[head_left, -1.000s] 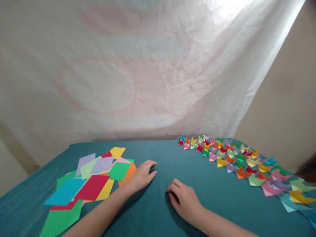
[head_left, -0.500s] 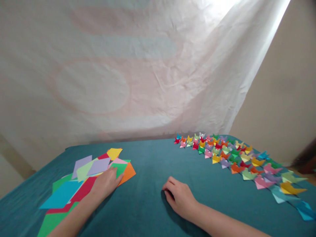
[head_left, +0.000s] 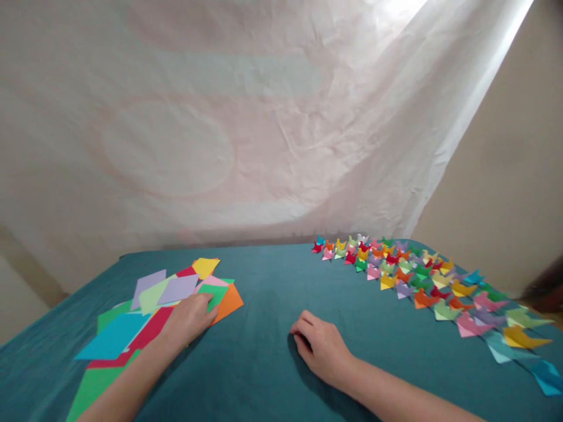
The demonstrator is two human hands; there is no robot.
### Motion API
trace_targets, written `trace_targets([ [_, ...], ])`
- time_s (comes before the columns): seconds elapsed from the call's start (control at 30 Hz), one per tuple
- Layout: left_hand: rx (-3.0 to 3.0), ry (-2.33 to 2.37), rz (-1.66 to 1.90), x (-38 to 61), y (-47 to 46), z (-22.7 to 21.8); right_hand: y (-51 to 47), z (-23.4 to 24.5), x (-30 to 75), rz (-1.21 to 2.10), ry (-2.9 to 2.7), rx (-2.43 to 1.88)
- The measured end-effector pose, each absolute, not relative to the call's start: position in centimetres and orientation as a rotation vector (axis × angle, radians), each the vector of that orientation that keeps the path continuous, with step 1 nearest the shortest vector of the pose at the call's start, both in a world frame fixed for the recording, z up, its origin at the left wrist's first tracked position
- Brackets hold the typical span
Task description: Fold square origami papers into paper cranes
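My left hand [head_left: 190, 319] rests on the right part of a loose pile of coloured paper sheets. Its fingers are bent and closed at the edge of a green sheet of paper [head_left: 215, 295], with the thumb beside an orange sheet [head_left: 229, 303]; the fingertips are partly hidden. Blue [head_left: 115, 335], red [head_left: 152, 331], lilac [head_left: 179, 289] and yellow sheets [head_left: 206, 268] overlap around it. My right hand [head_left: 320, 346] lies on its side on the cloth at the middle, fingers curled in loosely, with nothing visible in them.
Many small folded paper birds [head_left: 422, 272] stand in rows along the table's right side, in several colours. A dark green cloth [head_left: 264, 281] covers the table. Behind it hangs a pale, wrinkled sheet [head_left: 264, 146], with a beige wall [head_left: 497, 176] at the right.
The view has shifted slightly. My left hand stays on the paper pile, its fingers drawn in a little more at the green sheet. My right hand has hardly moved.
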State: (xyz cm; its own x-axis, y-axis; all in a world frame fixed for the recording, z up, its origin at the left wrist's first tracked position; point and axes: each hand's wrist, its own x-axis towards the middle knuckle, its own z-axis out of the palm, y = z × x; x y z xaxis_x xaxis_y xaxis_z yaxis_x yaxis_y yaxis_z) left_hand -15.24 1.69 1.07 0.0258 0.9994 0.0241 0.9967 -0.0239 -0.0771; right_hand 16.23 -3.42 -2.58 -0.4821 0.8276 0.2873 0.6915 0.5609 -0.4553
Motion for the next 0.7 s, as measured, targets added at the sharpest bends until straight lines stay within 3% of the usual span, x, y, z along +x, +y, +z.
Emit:
trace_targets([
  [0.7,-2.372,-2.237,-0.174,-16.8,1.6,2.2,-3.4,-2.9,16.3,0.387,-2.325,-1.198],
])
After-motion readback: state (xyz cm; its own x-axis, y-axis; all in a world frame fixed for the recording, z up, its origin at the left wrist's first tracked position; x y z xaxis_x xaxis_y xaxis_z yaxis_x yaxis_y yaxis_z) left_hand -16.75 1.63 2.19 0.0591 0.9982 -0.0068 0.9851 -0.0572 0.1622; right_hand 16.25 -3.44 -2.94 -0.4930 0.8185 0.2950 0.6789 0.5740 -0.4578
